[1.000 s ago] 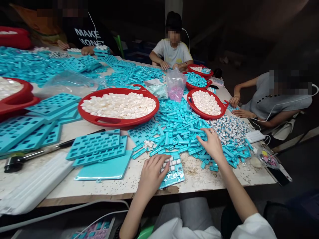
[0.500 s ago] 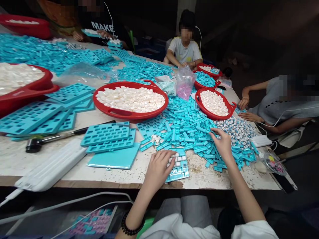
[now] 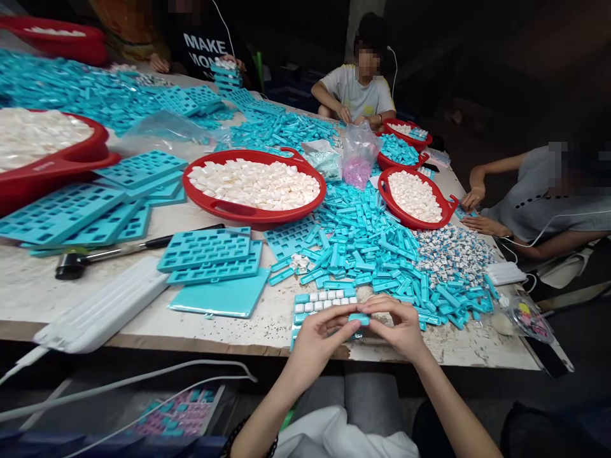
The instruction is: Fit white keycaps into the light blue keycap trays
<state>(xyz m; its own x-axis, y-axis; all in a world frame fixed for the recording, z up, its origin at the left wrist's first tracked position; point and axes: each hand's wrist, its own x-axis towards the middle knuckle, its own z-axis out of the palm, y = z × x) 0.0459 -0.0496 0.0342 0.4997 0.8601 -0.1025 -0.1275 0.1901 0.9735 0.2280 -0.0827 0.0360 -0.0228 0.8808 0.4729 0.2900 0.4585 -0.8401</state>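
My left hand (image 3: 319, 340) and my right hand (image 3: 400, 327) meet at the table's front edge, fingertips closed on a small blue plastic piece (image 3: 359, 319) between them. Beneath and behind the fingers lies a blue keyboard panel (image 3: 298, 318) with rows of white keycaps (image 3: 329, 300) and a few blue ones; my hands hide much of it. Just beyond spreads a heap of long blue plastic pieces (image 3: 353, 251). To its right is a pile of small white-and-blue parts (image 3: 451, 257).
Red baskets of white keycaps (image 3: 255, 219) stand behind. Left are stacked blue panels (image 3: 210, 251), a mallet-like tool (image 3: 109, 252) and a long white power strip (image 3: 102, 312). Co-workers sit at the far side (image 3: 363, 89) and right (image 3: 539, 191). A phone (image 3: 548, 357) lies at the right corner.
My right hand has come from the blue heap back toward my left hand. My left hand has lifted off the panel's keycaps, and both now grip the small blue piece. The view shifted slightly.
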